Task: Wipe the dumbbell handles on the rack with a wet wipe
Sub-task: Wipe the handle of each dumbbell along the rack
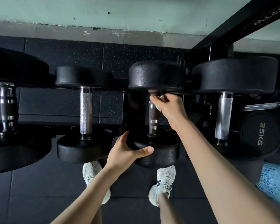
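Note:
Several black dumbbells lie side by side on the rack. On the third one, my right hand [167, 107] wraps a white wet wipe [158, 108] around the far end of the dark knurled handle [153, 120], just under the far head [157, 75]. My left hand [128, 151] grips the edge of the same dumbbell's near head [162, 152], thumb across its top. The neighbouring dumbbells show a silver knurled handle [86, 112] on the left and another silver handle [224, 115] on the right.
A bigger dumbbell with a ringed handle [7, 109] lies at far left. A 35KG dumbbell [260, 133] sits lower right, beside a blue foam roller [275, 180]. The black rack post [225, 28] slants up right. My white shoes [163, 183] stand on black rubber floor.

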The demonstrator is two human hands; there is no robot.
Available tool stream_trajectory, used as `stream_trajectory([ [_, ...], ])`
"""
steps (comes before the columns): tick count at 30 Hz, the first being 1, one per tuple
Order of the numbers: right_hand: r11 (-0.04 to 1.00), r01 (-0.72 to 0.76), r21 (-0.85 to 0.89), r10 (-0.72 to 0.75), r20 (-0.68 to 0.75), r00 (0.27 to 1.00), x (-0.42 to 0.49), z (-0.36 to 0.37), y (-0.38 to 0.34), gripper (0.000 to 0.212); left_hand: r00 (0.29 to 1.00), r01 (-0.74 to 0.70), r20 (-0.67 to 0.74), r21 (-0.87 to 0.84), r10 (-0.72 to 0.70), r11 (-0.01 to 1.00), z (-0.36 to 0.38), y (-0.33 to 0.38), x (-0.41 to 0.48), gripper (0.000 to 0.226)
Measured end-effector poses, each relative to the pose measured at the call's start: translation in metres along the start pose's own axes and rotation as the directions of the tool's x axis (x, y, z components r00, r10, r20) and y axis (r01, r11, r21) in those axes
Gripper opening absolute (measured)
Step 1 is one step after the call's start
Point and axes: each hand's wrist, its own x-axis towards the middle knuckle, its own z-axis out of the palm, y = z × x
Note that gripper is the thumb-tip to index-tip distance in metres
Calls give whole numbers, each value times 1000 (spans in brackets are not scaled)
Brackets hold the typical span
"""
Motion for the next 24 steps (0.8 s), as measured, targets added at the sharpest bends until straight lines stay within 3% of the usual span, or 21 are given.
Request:
stream_trajectory([
  [5,994,5,-109,-5,-1,1000,-12,0,3,42,999,32,15,9,-32,999,-2,5,0,130],
  [7,990,-46,-136,56,73,996,-23,-4,7,40,1000,25,19,19,-25,1000,-2,7,0,117],
  [11,955,-151,-256,226,296,928,-36,-18,17,23,1000,27,15,42,-28,999,-3,10,0,118],
  [14,938,-159,-307,273,375,886,-32,-21,19,13,1000,13,24,61,-15,998,-4,12,1,98],
  [18,909,-178,-376,269,206,941,-34,-10,22,30,1000,12,20,62,-13,998,-4,9,1,112],
  [22,913,-124,-389,115,-46,992,-42,7,15,40,1000,1,29,48,-2,999,-3,6,0,106],
  [24,912,-100,-398,43,-150,988,-38,18,7,46,1000,11,27,49,-12,999,-2,2,1,115],
])
